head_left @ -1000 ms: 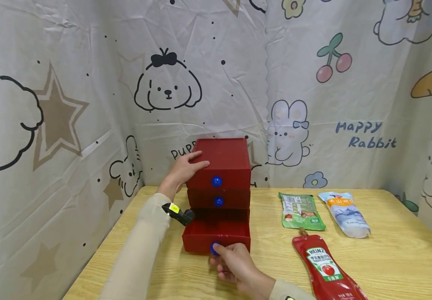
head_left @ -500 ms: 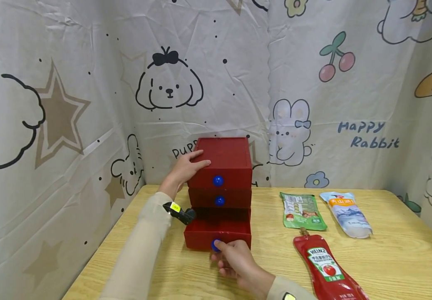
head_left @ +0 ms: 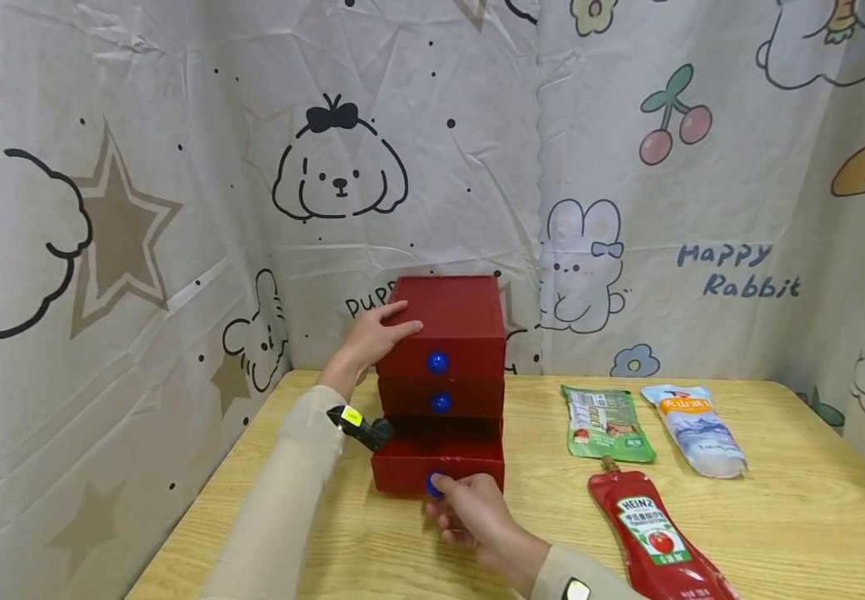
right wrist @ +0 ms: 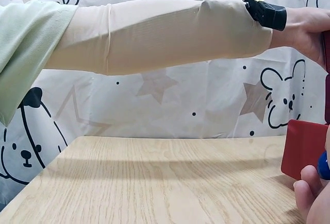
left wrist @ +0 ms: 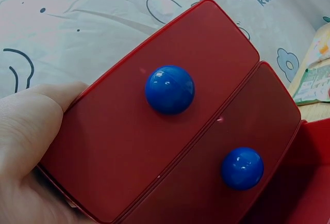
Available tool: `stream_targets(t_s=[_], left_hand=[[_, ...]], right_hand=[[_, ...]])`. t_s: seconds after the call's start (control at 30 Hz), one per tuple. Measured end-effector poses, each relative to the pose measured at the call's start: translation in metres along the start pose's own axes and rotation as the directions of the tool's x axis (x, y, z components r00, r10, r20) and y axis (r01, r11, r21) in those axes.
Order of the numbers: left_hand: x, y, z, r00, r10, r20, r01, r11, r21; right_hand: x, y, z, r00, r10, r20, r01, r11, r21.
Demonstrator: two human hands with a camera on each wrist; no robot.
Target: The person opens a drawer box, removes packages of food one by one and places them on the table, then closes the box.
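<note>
A red drawer cabinet (head_left: 447, 308) with blue knobs stands on the table. Its bottom drawer (head_left: 402, 475) is pulled partway out, and the visible part of its inside holds nothing. My left hand (head_left: 368, 337) rests on the cabinet's top left edge with fingers stretched over it. In the left wrist view, that hand (left wrist: 31, 126) lies along the edge beside the top drawer (left wrist: 118, 146). With thumb and fingers, my right hand (head_left: 477, 517) pinches the blue knob (head_left: 433, 484) of the bottom drawer. The right wrist view shows only some fingers (right wrist: 309, 182) at the knob (right wrist: 323, 167).
To the right on the wooden table (head_left: 552, 517) lie a green pouch (head_left: 608, 425), a blue and white packet (head_left: 695, 429) and a red Heinz ketchup pouch (head_left: 653, 529). A patterned cloth (head_left: 462, 167) hangs behind the table and at its sides.
The bottom drawer has slid a little inward, toward the cabinet, with my right hand moving along on its knob. My left hand stays on the cabinet's top.
</note>
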State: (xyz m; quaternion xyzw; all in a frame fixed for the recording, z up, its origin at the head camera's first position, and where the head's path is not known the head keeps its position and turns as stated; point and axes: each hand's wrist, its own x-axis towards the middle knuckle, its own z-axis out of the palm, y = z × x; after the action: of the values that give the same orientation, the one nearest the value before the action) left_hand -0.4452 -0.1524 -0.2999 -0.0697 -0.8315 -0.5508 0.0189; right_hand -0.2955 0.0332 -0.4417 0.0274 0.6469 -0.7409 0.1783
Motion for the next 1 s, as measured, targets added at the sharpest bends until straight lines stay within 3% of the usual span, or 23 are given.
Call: stream_targets(t_s=[1.0], left_hand=[[-0.001,-0.001,-0.001,1.000,0.013,0.005,-0.013,1.000,0.019]], right_hand=[[0.020,-0.004,-0.004,1.000,0.004,-0.027,-0.004,1.000,-0.021]])
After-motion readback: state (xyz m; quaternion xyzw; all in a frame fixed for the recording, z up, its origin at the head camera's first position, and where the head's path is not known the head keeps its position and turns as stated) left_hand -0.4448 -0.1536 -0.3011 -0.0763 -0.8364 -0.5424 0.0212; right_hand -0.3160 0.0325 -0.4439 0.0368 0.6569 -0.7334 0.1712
